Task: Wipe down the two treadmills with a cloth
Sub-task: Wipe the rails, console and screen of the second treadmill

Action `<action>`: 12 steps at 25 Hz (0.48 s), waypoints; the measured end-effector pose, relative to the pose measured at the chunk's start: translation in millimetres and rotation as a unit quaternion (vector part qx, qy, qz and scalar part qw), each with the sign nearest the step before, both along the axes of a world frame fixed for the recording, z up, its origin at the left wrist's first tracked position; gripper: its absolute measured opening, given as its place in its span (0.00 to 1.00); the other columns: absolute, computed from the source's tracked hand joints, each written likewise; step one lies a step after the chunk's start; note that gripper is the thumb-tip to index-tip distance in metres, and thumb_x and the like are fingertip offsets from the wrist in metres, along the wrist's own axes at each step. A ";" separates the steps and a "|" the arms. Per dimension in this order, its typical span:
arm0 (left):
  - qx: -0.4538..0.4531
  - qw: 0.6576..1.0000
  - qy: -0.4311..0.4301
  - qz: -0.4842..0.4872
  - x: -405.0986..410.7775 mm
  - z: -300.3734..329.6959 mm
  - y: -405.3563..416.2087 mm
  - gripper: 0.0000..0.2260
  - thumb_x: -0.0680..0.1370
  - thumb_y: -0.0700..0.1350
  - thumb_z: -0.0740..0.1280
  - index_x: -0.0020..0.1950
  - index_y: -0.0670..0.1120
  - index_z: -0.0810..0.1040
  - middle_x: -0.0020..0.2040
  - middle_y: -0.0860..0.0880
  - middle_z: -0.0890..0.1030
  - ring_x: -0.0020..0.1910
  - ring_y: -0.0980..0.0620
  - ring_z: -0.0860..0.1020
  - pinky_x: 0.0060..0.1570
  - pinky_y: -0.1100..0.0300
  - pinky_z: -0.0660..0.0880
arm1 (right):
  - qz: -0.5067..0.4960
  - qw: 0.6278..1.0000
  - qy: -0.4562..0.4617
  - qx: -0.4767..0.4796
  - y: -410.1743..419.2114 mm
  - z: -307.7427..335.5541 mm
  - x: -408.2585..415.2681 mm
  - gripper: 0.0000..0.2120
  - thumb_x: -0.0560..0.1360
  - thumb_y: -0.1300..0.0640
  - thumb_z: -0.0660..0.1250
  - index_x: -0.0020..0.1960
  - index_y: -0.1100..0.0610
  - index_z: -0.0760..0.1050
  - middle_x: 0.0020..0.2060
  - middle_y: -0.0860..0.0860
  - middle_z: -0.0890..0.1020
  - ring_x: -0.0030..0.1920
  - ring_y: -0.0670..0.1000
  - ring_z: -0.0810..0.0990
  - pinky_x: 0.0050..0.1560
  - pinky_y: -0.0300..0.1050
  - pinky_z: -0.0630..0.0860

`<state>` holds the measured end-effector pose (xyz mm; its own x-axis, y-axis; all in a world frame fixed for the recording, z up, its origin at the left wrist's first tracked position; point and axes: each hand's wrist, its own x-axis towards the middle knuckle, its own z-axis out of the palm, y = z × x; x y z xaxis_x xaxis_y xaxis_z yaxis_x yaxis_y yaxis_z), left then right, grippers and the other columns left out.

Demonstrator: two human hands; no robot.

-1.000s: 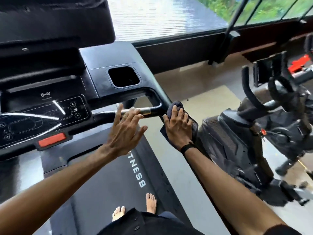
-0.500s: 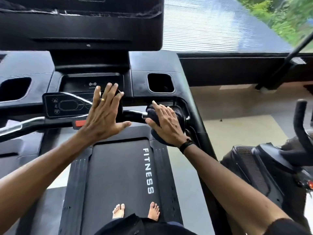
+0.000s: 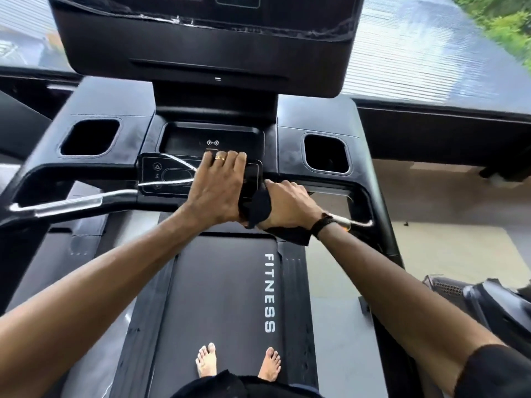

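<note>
your right hand [image 3: 287,203] curls its fingers round a dark cloth [image 3: 260,208] and presses it on the handlebar [image 3: 71,203] at the middle of the treadmill [image 3: 218,288], just below the control panel [image 3: 169,175]. your left hand [image 3: 214,188] lies flat on that panel, fingers straight and released, a gold ring [image 3: 220,158] on one. the two hands touch at the cloth. judging by this, you are wiping the front bar and console of one treadmill; the next move likely calls for lifting the left hand so the cloth can cross the panel. the belt under your bare feet reads "fitness" [image 3: 269,293]. the screen's lettering is too blurred to read.
</note>
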<state>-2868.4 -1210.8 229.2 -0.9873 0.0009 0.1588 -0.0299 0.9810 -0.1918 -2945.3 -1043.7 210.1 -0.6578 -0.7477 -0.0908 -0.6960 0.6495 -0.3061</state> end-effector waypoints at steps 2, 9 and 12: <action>-0.006 1.000 -0.006 0.007 -0.4 1.0 1.5 0.59 0.52 0.77 0.70 0.69 0.37 0.63 0.61 0.42 0.74 0.59 0.42 0.74 0.66 0.46 0.68 | 0.013 0.989 -0.147 0.031 -7.5 13.9 -17.9 0.26 0.56 0.40 0.81 0.47 0.51 0.78 0.40 0.47 0.84 0.41 0.51 0.83 0.41 0.48 0.80; -0.053 0.998 -0.027 0.032 -1.7 1.7 7.5 0.58 0.53 0.71 0.75 0.69 0.37 0.59 0.62 0.43 0.73 0.60 0.43 0.74 0.65 0.46 0.68 | -0.046 0.989 0.136 0.034 -0.8 -16.1 17.6 0.22 0.63 0.44 0.73 0.50 0.55 0.72 0.40 0.53 0.83 0.40 0.60 0.82 0.37 0.47 0.70; -0.038 0.998 -0.036 0.035 -0.4 6.3 9.9 0.60 0.51 0.72 0.76 0.70 0.37 0.59 0.63 0.42 0.72 0.61 0.42 0.73 0.65 0.46 0.67 | -0.029 0.990 -0.124 0.063 -2.0 14.3 -16.4 0.24 0.55 0.41 0.78 0.47 0.50 0.79 0.40 0.48 0.84 0.41 0.53 0.82 0.39 0.45 0.77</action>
